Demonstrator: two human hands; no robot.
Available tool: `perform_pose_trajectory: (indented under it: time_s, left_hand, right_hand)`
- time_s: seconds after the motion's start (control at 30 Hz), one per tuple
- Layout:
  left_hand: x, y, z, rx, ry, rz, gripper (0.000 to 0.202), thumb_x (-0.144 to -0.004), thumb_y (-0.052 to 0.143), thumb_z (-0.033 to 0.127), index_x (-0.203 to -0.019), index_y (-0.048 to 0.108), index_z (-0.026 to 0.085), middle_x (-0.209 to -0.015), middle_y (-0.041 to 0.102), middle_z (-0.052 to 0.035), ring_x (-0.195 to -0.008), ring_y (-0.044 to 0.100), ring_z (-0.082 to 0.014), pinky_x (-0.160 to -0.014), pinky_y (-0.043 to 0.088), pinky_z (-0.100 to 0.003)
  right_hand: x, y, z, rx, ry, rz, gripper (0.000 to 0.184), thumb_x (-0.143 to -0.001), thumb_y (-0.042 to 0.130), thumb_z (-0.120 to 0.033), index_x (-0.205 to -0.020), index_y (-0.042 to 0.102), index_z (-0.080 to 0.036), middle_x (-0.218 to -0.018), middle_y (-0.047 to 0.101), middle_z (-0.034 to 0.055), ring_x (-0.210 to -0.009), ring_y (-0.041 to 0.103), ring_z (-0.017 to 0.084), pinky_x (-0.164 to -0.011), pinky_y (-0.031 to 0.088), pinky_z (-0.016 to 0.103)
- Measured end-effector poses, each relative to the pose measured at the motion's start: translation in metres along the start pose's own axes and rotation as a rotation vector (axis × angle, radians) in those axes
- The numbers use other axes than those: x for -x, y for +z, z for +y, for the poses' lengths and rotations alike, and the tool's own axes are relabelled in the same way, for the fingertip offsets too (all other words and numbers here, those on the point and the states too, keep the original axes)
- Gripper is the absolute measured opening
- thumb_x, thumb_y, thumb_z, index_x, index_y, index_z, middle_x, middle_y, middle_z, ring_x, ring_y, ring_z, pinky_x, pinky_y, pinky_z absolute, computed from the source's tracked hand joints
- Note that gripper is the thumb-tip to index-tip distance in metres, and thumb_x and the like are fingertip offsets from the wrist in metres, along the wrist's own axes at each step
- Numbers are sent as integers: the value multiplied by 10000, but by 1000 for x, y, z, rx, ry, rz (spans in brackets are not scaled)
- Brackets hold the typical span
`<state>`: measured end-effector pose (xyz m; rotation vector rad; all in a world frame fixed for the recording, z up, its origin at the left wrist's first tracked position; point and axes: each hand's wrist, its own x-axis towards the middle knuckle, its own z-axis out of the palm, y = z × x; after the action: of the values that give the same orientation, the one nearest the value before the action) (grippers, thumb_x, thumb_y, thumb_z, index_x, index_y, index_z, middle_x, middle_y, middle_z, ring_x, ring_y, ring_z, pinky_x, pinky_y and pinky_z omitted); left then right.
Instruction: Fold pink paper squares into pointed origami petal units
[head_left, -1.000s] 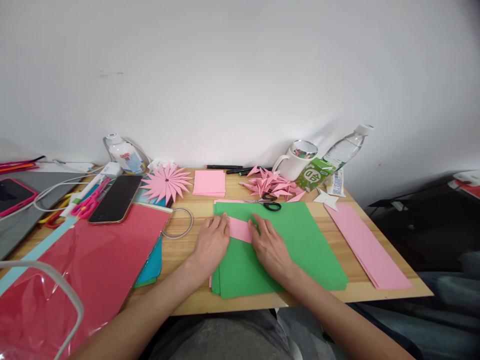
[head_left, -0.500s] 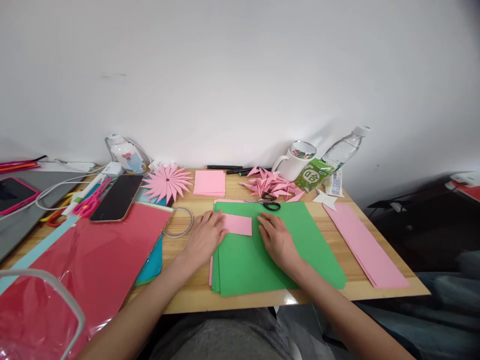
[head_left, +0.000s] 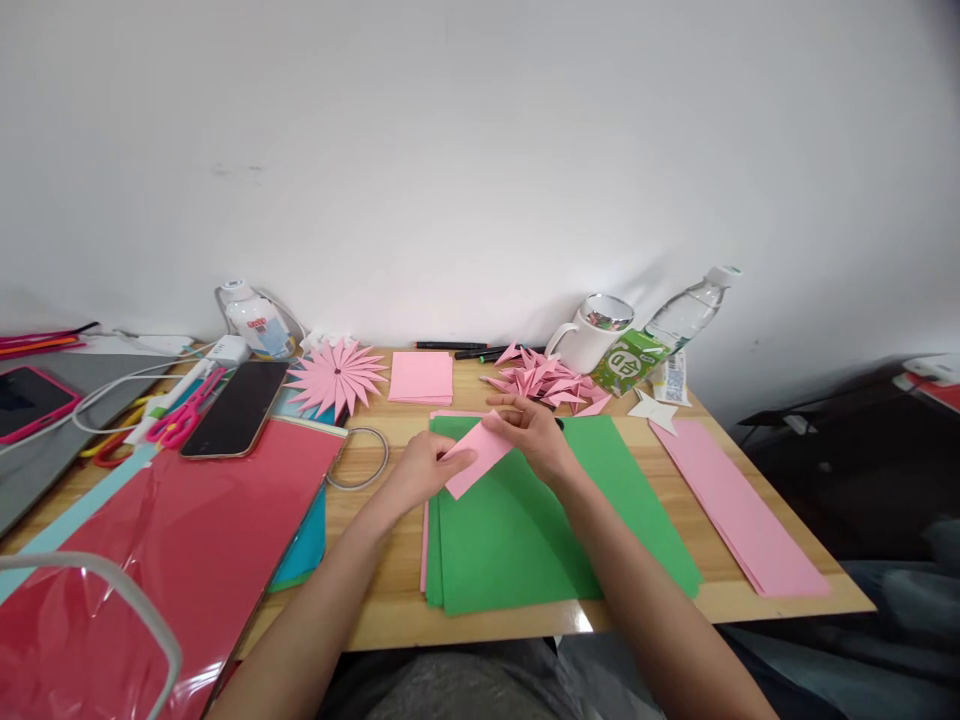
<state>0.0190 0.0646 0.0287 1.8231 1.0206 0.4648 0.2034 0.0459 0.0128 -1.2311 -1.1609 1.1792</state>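
Both hands hold a small folded pink paper point(head_left: 477, 457) lifted a little above the green paper sheets point(head_left: 517, 530). My left hand point(head_left: 421, 470) pinches its lower left end. My right hand point(head_left: 531, 432) grips its upper right end, fingers curled over the edge. The green sheets lie stacked at the front middle of the wooden desk point(head_left: 375, 590), with a pink sheet edge showing under them.
Behind lie folded pink paper pieces point(head_left: 544, 378), a pink paper flower point(head_left: 334, 376), a pink square stack point(head_left: 421, 377), a white mug point(head_left: 592, 332), a water bottle point(head_left: 686, 305). Pink strips point(head_left: 739, 505) lie right; a phone point(head_left: 236, 408), pink scissors point(head_left: 180, 415) and red sheets point(head_left: 187, 540) left.
The pink paper lay flat on the green sheets under my hands; now both hands have picked it up and tilted it. The black scissors are hidden behind my right hand.
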Motion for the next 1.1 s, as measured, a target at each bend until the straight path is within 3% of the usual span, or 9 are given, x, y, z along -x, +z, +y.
perform_pose_trajectory:
  time_s: [0.07,0.2,0.37,0.5,0.6,0.73,0.83,0.97,1.1]
  left_hand:
    - [-1,5,-1,344,-74,-9,473,-756,553,554,-517,529,146,-434,480,18,-383,389,-81,-400,232,-210]
    - [-2,13,-5,731,-139,147,459,-739,580,558,-705,632,103,-574,598,-47,-464,495,-109,-416,340,-204]
    - [1,9,1,559,-140,150,433,-688,648,530,-615,628,103,-563,559,-20,-513,459,-101,-450,315,-199]
    - [3,5,3,465,-141,143,446,-692,636,530,-508,555,132,-462,430,32,-450,337,-73,-430,214,-209]
    - [1,7,-2,445,-148,106,433,-690,638,525,-536,582,124,-477,461,24,-467,377,-83,-440,242,-206]
    - [-2,10,-6,627,-118,280,334,-662,704,443,-733,664,119,-632,602,-9,-555,492,-103,-495,354,-202]
    - [-3,9,-3,805,-172,424,319,-633,736,414,-622,639,111,-509,536,19,-438,404,-58,-406,278,-184]
    - [-4,5,6,1031,-210,444,302,-574,784,368,-615,649,101,-524,556,8,-457,444,-64,-402,306,-184]
    - [-4,3,8,1082,-196,490,281,-563,799,332,-609,654,97,-543,576,3,-464,456,-62,-411,333,-186]
  right_hand:
    - [1,5,1,-175,34,69,451,-697,685,-433,-1044,581,-164,-744,654,9,-632,583,123,-581,479,253]
    - [6,13,4,-236,49,-31,472,-607,768,-383,-998,620,-163,-821,681,40,-710,622,158,-614,528,292]
    - [10,19,4,-154,6,-10,265,-642,743,-367,-785,669,-157,-702,650,3,-626,575,118,-593,504,259]
    - [12,21,3,-103,-1,-22,265,-677,705,-403,-779,670,-162,-692,633,0,-604,551,118,-569,476,254]
    - [13,21,2,-59,-13,-11,267,-666,712,-402,-731,652,-151,-595,573,-20,-532,490,97,-521,418,232]
    - [15,20,1,-2,-23,-26,246,-688,685,-391,-707,649,-149,-595,564,-15,-531,469,96,-505,383,225]
    - [18,20,-1,8,-4,-116,219,-711,672,-367,-727,663,-149,-652,607,1,-573,510,107,-538,403,230]
    - [21,20,-1,-45,62,-200,224,-698,697,-365,-755,674,-150,-709,654,10,-603,563,117,-575,448,239]
    - [21,20,-2,-79,139,-154,265,-653,731,-408,-701,676,-153,-644,661,3,-513,557,109,-497,468,235]
